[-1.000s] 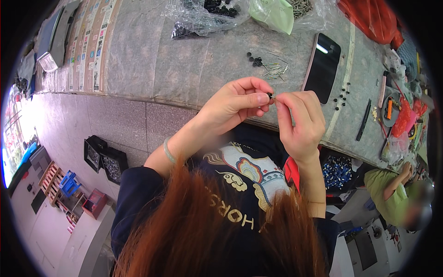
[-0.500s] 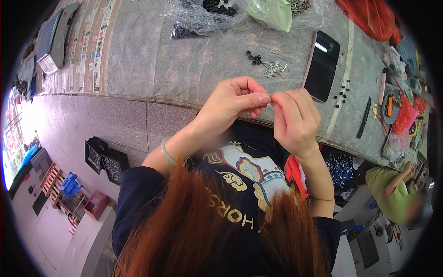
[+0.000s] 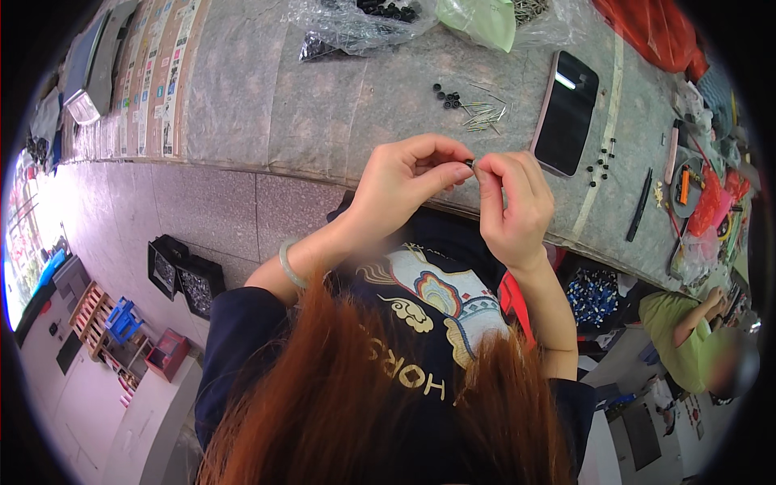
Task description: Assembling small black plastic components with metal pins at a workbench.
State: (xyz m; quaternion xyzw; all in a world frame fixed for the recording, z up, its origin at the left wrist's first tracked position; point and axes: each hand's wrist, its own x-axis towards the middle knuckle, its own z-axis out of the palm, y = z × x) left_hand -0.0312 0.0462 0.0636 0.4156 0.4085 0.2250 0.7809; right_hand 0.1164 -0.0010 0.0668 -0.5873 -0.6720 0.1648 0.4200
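Just past the near edge of the bench, my left hand point(image 3: 402, 176) pinches a small black cap point(image 3: 470, 162) between thumb and forefinger. My right hand point(image 3: 517, 208) meets it from the other side, thumb and forefinger pressed together at the cap. Whatever sits inside the right fingertips is too small to make out. Beyond the hands lie a little group of loose black caps point(image 3: 447, 98) and a pile of thin metal pins point(image 3: 485, 118). To the right, several pins with black ends point(image 3: 600, 167) lie on the bench.
A dark phone point(image 3: 567, 113) lies right of the pins. Along the back are a clear bag of black parts point(image 3: 364, 28) and a green bag point(image 3: 477, 23). A black strip point(image 3: 638, 205) and cluttered tools lie farther right, where another person point(image 3: 687, 335) sits.
The black cap now shows between my fingertips, where it was hidden before. My right hand has shifted slightly left and toward me.
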